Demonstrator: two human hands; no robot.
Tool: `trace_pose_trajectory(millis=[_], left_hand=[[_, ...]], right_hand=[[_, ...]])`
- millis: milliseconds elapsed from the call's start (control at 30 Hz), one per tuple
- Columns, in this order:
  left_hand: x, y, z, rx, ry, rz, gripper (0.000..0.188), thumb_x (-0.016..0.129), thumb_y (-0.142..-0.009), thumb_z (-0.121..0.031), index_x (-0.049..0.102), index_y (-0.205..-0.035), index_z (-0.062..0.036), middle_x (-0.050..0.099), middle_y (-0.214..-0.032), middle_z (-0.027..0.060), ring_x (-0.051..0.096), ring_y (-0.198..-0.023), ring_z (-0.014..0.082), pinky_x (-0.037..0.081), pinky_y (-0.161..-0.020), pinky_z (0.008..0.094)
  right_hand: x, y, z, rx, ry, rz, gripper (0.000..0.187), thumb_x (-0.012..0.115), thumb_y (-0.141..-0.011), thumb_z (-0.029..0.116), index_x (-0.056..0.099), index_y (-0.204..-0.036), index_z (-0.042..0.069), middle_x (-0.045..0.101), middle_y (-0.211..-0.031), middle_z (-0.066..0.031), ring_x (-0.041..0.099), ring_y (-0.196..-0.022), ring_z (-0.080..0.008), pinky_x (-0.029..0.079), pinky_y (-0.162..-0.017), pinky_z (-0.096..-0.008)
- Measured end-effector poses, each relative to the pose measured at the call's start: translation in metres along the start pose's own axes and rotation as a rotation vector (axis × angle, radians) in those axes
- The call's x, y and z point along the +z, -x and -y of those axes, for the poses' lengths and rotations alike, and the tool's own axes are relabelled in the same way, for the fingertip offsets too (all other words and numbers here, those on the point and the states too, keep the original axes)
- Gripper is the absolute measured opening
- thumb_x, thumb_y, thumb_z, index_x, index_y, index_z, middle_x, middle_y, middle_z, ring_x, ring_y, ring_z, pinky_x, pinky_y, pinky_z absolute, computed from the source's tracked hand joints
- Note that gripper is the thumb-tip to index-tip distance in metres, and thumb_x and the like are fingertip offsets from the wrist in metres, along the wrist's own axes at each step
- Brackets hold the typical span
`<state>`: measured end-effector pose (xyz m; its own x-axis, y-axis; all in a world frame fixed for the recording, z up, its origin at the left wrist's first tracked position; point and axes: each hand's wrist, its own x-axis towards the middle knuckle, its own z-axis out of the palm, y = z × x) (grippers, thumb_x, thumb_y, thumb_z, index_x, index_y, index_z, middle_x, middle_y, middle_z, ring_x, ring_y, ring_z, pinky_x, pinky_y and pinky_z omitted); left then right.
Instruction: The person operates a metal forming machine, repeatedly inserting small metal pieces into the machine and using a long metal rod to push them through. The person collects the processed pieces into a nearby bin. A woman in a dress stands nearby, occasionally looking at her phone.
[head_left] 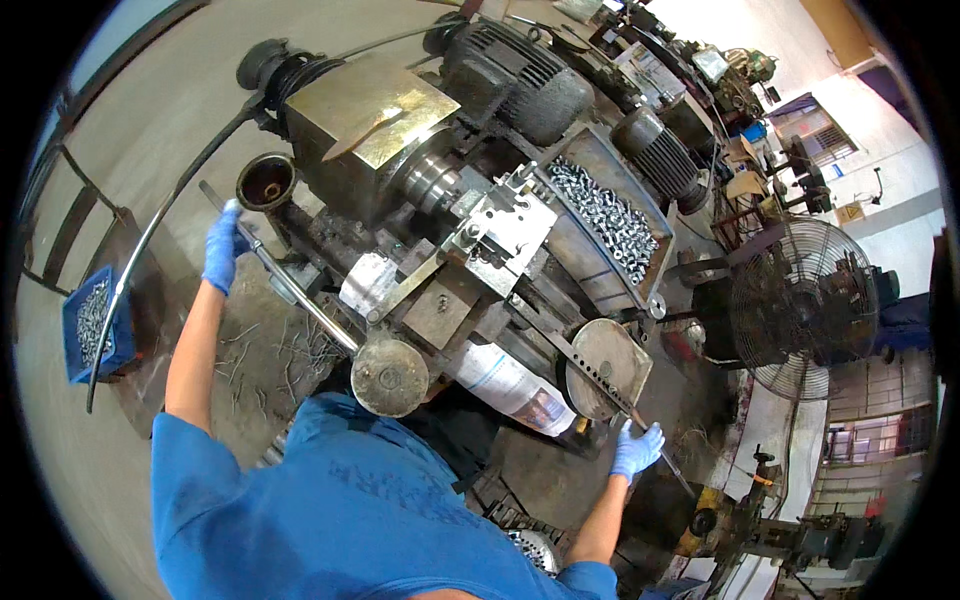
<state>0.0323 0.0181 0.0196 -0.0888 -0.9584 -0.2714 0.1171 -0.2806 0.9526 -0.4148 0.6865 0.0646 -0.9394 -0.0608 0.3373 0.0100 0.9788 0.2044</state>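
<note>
My left hand (224, 250), in a blue glove, grips the upper end of a long metal lever (318, 312). That lever slopes down to a round, worn metal cap (390, 378) in front of my chest. At the right, my gloved right hand (637, 451) is closed around a thin dark bar (601, 382) with a row of holes along it. The bar crosses a round metal disc (610, 365). Between my hands stands a greasy machine with a shiny spindle (433, 183) and a bright metal tool block (508, 232). My fingers partly hide both grips.
A metal tray (603, 222) full of small metal parts sits beyond the tool block. A blue crate (100, 325) of similar parts stands at the far left. A large caged fan (803, 308) is at the right. Metal shavings (270, 365) litter the left floor.
</note>
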Motion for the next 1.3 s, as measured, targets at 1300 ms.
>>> trace_pose_trajectory(millis=[1300], left_hand=[[-0.06,0.015,0.011,0.372,-1.498,0.436,0.033,0.057,-0.08,-0.024,0.062,-0.109,-0.0092,0.064,-0.088,0.0187,0.063,-0.077,0.0322,0.049,-0.072,0.0392]], right_hand=[[-0.232,0.029,0.255,-0.818,-1.158,-0.056,0.012,0.07,-0.072,0.007,0.068,-0.083,0.005,0.066,-0.079,-0.0096,0.062,-0.071,-0.0187,0.048,-0.067,-0.0281]])
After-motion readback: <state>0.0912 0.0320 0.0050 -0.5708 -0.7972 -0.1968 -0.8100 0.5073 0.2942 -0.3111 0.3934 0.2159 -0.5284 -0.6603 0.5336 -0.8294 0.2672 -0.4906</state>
